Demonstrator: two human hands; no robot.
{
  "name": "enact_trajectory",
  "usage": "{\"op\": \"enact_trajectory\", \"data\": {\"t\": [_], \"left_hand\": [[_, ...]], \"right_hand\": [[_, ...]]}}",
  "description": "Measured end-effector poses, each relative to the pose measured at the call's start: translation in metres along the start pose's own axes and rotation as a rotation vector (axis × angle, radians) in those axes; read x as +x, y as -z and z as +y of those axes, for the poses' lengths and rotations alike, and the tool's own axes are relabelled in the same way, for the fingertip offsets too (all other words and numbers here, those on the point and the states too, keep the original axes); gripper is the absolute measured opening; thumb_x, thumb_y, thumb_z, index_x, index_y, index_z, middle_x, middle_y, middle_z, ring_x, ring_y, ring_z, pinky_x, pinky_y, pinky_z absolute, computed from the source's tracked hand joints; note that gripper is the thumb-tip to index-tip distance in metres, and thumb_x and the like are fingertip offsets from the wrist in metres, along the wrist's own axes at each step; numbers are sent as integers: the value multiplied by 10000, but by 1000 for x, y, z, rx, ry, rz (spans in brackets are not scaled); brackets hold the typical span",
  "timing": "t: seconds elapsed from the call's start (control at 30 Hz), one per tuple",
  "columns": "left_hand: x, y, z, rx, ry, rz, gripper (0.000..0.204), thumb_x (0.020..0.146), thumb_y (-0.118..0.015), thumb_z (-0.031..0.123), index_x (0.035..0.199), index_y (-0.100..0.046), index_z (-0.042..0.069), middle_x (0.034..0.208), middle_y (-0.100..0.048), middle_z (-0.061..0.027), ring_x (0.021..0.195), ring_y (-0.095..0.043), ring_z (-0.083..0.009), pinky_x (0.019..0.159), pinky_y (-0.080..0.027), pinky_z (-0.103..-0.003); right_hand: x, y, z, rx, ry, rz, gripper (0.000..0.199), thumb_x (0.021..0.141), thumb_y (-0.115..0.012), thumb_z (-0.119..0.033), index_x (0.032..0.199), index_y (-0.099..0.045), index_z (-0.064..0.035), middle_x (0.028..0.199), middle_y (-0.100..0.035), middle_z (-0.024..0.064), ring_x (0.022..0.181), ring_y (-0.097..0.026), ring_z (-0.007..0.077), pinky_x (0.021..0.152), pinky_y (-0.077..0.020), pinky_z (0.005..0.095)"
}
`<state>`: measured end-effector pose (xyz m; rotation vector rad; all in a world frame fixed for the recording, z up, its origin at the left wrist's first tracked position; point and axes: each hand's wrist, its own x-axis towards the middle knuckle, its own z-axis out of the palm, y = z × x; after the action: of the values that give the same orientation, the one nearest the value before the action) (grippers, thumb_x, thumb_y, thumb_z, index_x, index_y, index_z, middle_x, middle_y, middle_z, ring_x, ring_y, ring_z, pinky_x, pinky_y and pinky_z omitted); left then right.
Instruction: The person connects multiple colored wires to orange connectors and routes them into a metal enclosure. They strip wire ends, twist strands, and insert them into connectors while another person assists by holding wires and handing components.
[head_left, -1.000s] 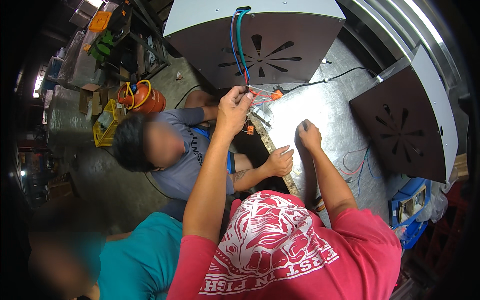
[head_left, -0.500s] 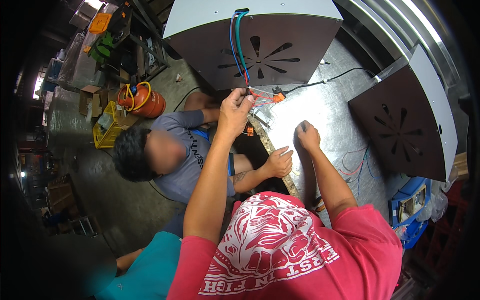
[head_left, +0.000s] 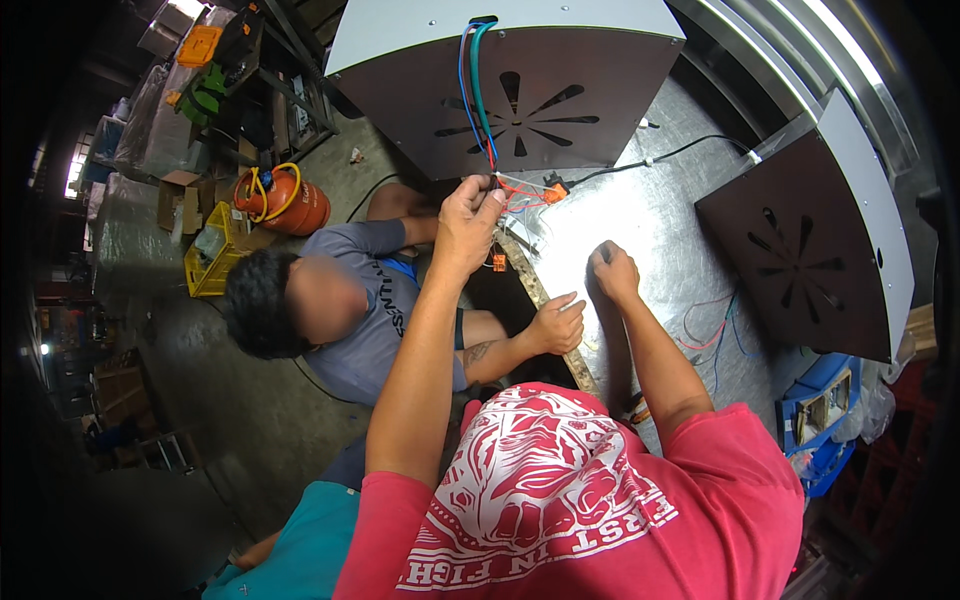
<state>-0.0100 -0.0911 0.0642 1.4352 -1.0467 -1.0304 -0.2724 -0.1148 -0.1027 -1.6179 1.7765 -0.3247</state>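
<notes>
My left hand [head_left: 470, 215] reaches far forward and pinches a bundle of thin red and white wires [head_left: 515, 190] beside an orange connector [head_left: 552, 188]. Blue and green cables [head_left: 473, 70] run up from there into a grey box with a brown slotted face [head_left: 560, 110]. My right hand [head_left: 613, 272] rests curled on the shiny metal table [head_left: 650, 210], with nothing visible in it. A co-worker in a grey shirt [head_left: 370, 320] crouches to the left below the table. Their hand [head_left: 557, 322] grips the table's edge strip between my arms.
A second grey and brown box [head_left: 800, 250] stands at the right, with a black cable [head_left: 680, 155] leading to it. Loose coloured wires [head_left: 710, 335] lie on the table and a blue tray [head_left: 825, 405] sits lower right. An orange gas cylinder [head_left: 290, 205] and a yellow crate [head_left: 215, 260] stand on the floor at the left. A person in teal [head_left: 300, 540] is at the bottom left.
The person in teal at the lower left has dropped lower in the picture. The co-worker's head has shifted slightly. My hands have hardly moved.
</notes>
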Motion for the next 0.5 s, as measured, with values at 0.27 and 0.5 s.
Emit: {"op": "enact_trajectory", "data": {"t": [0.27, 0.5], "left_hand": [[3, 1, -4, 7, -4, 11, 230, 984, -603, 91, 1135, -605, -83, 948, -728, -97, 860, -629, -80, 779, -505, -241], [6, 3, -10, 11, -16, 14, 231, 984, -600, 88, 1139, -605, -83, 972, -729, -104, 874, -630, -85, 800, -508, -245]], "right_hand": [[-1, -1, -1, -21, -5, 11, 283, 907, -573, -321, 1008, -693, -86, 935, -727, 205, 932, -688, 412, 842, -513, 488], [-1, -3, -1, -3, -11, 27, 274, 903, -572, -316, 992, -692, -86, 935, -727, 206, 935, -689, 411, 843, -514, 486]]}}
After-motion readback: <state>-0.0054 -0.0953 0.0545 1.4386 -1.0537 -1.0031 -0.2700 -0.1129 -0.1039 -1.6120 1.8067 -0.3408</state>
